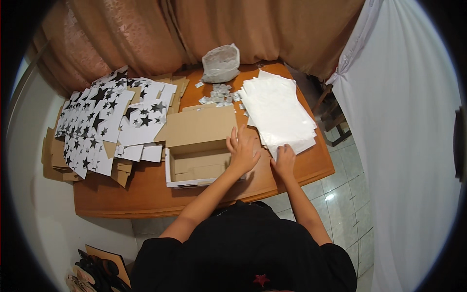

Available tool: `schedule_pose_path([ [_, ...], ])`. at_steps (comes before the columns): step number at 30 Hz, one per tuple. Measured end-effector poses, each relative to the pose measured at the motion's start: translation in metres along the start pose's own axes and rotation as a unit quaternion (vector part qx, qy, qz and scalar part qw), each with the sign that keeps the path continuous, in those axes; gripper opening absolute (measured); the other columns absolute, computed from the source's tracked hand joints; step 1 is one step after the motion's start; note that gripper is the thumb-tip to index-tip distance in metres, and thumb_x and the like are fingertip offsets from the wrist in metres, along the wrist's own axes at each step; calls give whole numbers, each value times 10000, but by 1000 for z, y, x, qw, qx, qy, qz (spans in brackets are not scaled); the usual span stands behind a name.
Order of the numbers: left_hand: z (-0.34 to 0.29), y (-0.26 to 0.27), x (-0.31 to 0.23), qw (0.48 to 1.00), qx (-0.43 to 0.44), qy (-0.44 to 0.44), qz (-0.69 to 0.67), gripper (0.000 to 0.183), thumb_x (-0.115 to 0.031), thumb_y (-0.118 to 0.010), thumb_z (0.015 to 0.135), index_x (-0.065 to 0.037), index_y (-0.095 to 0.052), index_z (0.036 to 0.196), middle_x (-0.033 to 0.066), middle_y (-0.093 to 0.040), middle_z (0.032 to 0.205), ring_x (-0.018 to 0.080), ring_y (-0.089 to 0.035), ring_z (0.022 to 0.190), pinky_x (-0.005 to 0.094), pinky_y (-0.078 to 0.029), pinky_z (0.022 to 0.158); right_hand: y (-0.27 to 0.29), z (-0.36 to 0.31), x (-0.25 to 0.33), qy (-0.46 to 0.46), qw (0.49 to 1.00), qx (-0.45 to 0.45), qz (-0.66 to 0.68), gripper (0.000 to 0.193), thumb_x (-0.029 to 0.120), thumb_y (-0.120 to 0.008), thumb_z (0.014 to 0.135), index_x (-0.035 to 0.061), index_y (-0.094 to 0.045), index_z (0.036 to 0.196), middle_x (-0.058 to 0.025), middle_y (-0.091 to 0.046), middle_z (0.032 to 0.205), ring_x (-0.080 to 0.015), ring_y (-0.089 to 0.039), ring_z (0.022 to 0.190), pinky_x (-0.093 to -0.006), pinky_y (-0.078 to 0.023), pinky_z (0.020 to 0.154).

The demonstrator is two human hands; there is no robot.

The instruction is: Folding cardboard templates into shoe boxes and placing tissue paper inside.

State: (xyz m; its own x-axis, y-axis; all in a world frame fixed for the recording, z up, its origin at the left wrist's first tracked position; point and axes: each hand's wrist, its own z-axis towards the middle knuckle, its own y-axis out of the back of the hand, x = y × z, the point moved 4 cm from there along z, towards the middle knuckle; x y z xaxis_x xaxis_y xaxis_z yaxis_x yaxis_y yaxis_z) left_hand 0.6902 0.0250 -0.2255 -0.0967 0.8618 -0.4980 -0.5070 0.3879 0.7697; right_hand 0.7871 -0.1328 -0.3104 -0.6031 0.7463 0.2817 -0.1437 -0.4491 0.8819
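Observation:
An open cardboard box (194, 163) lies in front of me, brown inside with a white rim, its lid (202, 126) raised at the far side. My left hand (243, 152) hovers by the box's right end, fingers spread and holding nothing. To its right is a stack of thin white paper sheets (277, 109), fanned unevenly. My right hand (284, 159) is at the stack's near corner, its fingers closed on the edge of a sheet. How many sheets it grips I cannot tell.
Flat cardboard pieces with black stars (99, 121) pile up on the left of the wooden table (131, 197). Beyond the box lie several small sachets (220, 95) and a translucent plastic bag (221, 63). Brown curtains (146, 39) hang behind; a white cloth (404, 121) hangs at right.

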Motion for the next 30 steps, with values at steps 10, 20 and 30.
schedule_pose_path([
  [10,45,-102,-2,985,144,-34,87,410,-153,-623,726,-183,-556,1129,242,-222,1389,463,-213,1256,639,-135,988,23,9,-2,12,994,-108,4,85,132,-597,737,71,-581,794,-81,-564,984,-254,-519,945,-501,-345,901],
  [20,97,-90,19,967,164,-31,-192,189,32,-551,676,-48,-673,795,130,-643,970,257,-606,857,339,-481,741,74,14,40,77,981,-149,95,397,256,-686,669,161,-552,1030,-50,-489,1131,-257,-427,1133,-597,-56,1014],
  [30,89,86,35,923,134,-59,-356,215,19,-596,700,-35,-678,891,99,-612,1118,219,-552,1067,324,-434,915,106,6,98,67,961,-264,47,268,19,-621,584,210,-642,771,87,-594,827,-194,-528,1001,-532,-16,1024],
])
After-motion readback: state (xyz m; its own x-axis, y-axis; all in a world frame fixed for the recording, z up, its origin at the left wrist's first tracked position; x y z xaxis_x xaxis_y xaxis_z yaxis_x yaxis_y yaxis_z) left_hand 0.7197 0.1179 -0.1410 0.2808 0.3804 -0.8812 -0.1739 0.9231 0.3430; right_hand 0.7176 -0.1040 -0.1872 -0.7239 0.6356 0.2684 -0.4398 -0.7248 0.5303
